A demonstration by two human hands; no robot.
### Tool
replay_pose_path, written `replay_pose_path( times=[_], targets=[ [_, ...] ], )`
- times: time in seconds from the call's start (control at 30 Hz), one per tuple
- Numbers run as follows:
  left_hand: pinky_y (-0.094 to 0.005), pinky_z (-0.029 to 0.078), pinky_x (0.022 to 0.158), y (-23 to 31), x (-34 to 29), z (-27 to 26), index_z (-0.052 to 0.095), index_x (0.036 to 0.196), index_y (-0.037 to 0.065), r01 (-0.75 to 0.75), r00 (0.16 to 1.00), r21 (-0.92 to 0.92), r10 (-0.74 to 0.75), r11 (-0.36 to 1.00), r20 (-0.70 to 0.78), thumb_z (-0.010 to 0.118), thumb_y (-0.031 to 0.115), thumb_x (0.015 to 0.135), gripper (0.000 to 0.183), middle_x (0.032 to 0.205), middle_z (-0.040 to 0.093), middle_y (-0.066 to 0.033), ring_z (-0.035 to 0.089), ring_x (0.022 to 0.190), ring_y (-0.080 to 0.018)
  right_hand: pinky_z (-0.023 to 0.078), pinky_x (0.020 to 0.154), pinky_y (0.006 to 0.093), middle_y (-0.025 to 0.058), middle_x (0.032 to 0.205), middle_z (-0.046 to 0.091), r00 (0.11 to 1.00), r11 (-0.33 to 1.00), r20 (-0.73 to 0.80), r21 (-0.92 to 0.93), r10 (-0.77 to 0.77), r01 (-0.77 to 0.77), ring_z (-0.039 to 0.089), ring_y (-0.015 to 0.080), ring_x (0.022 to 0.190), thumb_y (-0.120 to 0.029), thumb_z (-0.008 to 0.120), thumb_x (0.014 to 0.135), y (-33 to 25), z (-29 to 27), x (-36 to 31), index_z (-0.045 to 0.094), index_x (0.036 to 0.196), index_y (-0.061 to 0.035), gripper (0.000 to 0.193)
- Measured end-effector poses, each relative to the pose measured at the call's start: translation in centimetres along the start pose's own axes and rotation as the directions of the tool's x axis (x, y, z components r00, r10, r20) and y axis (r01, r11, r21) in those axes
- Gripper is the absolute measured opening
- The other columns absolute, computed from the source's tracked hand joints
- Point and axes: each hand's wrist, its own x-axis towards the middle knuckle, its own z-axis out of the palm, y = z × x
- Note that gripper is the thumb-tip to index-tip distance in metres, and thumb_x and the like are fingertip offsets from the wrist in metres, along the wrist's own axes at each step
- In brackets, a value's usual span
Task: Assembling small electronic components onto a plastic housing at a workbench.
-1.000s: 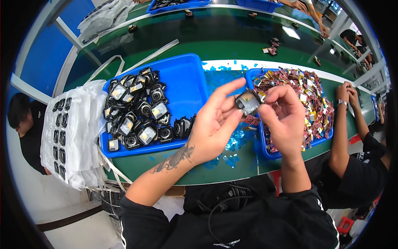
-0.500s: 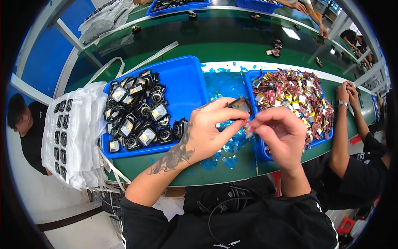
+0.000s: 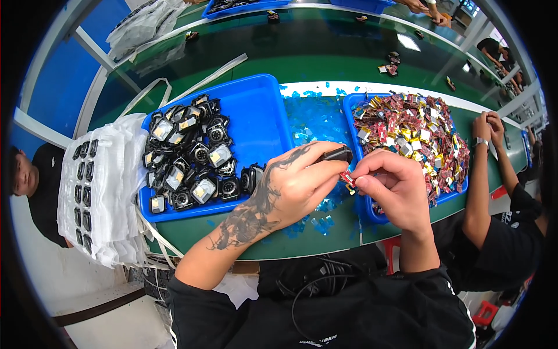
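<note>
My left hand (image 3: 290, 189) is closed around a black watch case (image 3: 337, 154), which shows mostly edge-on. Just below the case, a small red circuit board (image 3: 347, 176) sits between my two hands' fingertips. My right hand (image 3: 401, 186) pinches this board between thumb and forefinger. Whether the board still joins the case is hidden by the fingers. To the left, a blue tray (image 3: 261, 107) carries a heap of black watch cases (image 3: 200, 154). A second blue tray (image 3: 349, 113) at the right is heaped with red boards and silvery pieces (image 3: 418, 136).
Blue film scraps (image 3: 317, 119) litter the green table between the trays. White bubble sheets holding black parts (image 3: 110, 186) are stacked at the left edge. Beyond runs a green belt (image 3: 325, 46) with scattered small parts. A co-worker's arms (image 3: 485, 157) are at the right.
My left hand has turned the watch case from its open face to edge-on. The red board now shows at the fingertips, and both hands stay close together.
</note>
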Motion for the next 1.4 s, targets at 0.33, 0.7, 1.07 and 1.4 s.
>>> replay_pose_path(
  times=[0.33,0.7,1.07,1.4],
  targets=[
    [-0.0291,0.054,0.069,0.2,0.1,-0.3,0.07,0.087,0.001,0.141,0.987,-0.214,-0.119,0.967,0.11,0.076,-0.001,0.074,0.014,0.091,0.069,-0.0118,0.068,0.08,-0.0215,0.048,0.059,0.0201,0.0008,0.079,0.062,0.969,0.928,0.123,0.285,0.215,-0.242,0.056,0.0046,0.066,-0.014,0.064,0.092,0.2,-1.0,0.5,0.062,0.089,-0.0006,0.014],
    [-0.0276,0.053,0.067,0.4,0.2,-0.3,0.072,0.086,0.001,0.154,0.987,-0.184,-0.143,0.971,0.073,0.075,0.0,0.074,0.013,0.089,0.069,-0.0119,0.069,0.081,-0.0194,0.051,0.058,0.0192,0.0047,0.083,0.065,0.978,0.928,0.051,0.31,0.202,-0.208,0.06,0.0061,0.073,-0.008,0.064,0.091,0.5,-0.8,-0.1,0.065,0.091,0.002,0.01],
    [-0.0202,0.052,0.063,0.6,0.5,-0.7,0.069,0.086,-0.01,0.736,0.67,-0.523,-0.574,0.429,0.471,0.073,0.001,0.08,0.013,0.088,0.068,-0.0112,0.064,0.077,-0.0102,0.055,0.068,0.0206,0.0062,0.093,0.063,0.995,0.986,-0.094,0.165,0.031,-0.015,0.062,0.0089,0.085,0.0,0.065,0.088,0.1,0.8,-0.4,0.063,0.095,0.0046,0.009],
    [-0.0195,0.052,0.063,0.8,0.7,-1.5,0.07,0.085,-0.009,0.715,0.699,-0.435,-0.558,0.547,0.447,0.074,0.002,0.08,0.012,0.086,0.065,-0.0083,0.064,0.075,-0.009,0.054,0.065,0.0183,0.0057,0.092,0.063,0.996,0.991,-0.078,0.124,0.049,-0.039,0.061,0.0081,0.084,0.003,0.07,0.083,0.0,0.7,-0.1,0.063,0.095,0.0053,0.014]
  ],
)
